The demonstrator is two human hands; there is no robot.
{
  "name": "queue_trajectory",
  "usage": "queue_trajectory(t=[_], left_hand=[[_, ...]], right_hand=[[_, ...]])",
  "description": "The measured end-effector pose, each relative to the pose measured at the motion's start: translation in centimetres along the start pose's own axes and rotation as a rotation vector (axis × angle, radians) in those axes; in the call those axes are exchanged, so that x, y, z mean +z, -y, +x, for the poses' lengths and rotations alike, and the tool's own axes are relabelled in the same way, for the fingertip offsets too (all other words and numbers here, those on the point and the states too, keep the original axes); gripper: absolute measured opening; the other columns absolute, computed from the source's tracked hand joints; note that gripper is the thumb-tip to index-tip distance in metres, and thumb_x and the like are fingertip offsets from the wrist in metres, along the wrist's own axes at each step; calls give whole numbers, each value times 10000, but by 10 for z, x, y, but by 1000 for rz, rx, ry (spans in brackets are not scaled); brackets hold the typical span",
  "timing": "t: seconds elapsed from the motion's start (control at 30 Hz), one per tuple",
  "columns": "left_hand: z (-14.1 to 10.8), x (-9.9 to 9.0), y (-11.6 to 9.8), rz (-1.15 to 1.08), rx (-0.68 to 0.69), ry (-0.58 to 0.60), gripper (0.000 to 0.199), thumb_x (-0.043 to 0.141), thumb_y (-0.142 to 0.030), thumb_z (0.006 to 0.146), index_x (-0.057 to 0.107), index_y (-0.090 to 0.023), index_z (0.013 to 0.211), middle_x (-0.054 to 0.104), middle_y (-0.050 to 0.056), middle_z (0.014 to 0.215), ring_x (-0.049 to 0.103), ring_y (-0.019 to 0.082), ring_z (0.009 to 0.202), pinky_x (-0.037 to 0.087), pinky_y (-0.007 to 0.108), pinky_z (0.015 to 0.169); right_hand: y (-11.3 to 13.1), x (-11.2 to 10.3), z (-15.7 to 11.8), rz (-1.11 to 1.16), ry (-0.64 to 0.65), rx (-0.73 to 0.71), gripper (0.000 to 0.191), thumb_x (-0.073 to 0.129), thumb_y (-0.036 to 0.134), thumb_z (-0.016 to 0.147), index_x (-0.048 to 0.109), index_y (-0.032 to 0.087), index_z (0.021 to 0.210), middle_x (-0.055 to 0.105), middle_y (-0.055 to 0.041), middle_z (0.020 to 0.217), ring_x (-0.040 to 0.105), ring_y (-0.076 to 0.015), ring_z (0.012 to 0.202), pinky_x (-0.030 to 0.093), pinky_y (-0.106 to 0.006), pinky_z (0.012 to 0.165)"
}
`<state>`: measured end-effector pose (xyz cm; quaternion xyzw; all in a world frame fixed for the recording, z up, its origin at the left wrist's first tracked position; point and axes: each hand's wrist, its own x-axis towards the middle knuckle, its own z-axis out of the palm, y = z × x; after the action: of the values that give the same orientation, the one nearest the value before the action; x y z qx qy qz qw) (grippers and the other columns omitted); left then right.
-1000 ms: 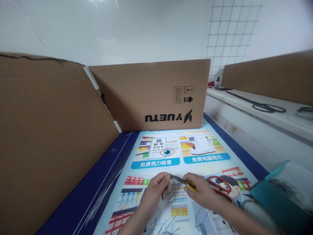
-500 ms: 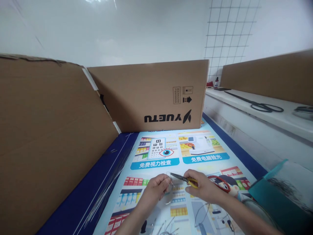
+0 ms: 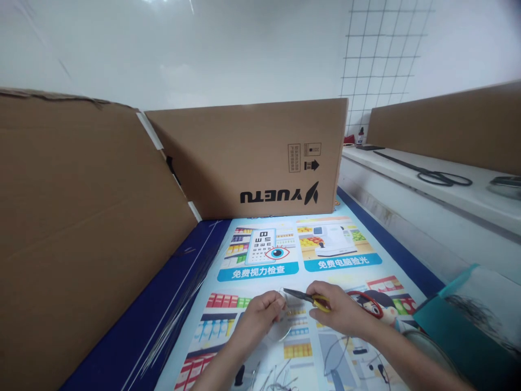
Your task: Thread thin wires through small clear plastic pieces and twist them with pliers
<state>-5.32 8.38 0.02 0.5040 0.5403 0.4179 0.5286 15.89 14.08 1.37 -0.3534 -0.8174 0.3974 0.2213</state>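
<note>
My left hand (image 3: 260, 314) is closed in a pinch on a thin, shiny wire (image 3: 290, 329), which curves in a loop below the fingertips. A small end of it stands up above the thumb and finger. My right hand (image 3: 337, 310) is wrapped round the yellow handles of a pair of pliers (image 3: 298, 294). Their dark, pointed jaws reach left to the wire's upper end, close to my left fingertips. Whether the jaws grip the wire is too small to tell. Below the hands, several loose wire pieces (image 3: 280, 376) lie on the printed table cover (image 3: 260, 288).
Long thin wires (image 3: 173, 320) run along the left table edge. Cardboard panels (image 3: 228, 157) stand at the left and back. At the right are a teal box (image 3: 459, 326) with a dark wire tangle (image 3: 474, 315) and large scissors (image 3: 439, 177) on a white ledge (image 3: 407, 163).
The wire loop under my left hand has swung and now bows further to the right. My left fingers have shifted slightly. The right hand and pliers have hardly moved.
</note>
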Motion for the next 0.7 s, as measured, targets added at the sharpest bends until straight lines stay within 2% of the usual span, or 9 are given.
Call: queue_trajectory(t=[0.2, 0.7], left_hand=[[0, -1, 2, 1, -6, 26, 325, 502, -450, 802, 557, -157, 675, 477, -35, 538, 303, 60, 391, 185, 205, 410], [0, -3, 3, 25, 21, 35, 318, 457, -411, 841, 566, -142, 709, 470, -39, 562, 329, 54, 398, 213, 198, 417]], right_hand=[[1, 0, 0, -21, -21, 27, 86, 520, 179, 728, 522, 204, 810, 471, 45, 659, 416, -106, 597, 323, -196, 528], [-1, 0, 0, -7, 0, 9, 148, 554, 179, 708, 509, 209, 846, 492, 44, 717, 431, -107, 628, 341, -198, 559]])
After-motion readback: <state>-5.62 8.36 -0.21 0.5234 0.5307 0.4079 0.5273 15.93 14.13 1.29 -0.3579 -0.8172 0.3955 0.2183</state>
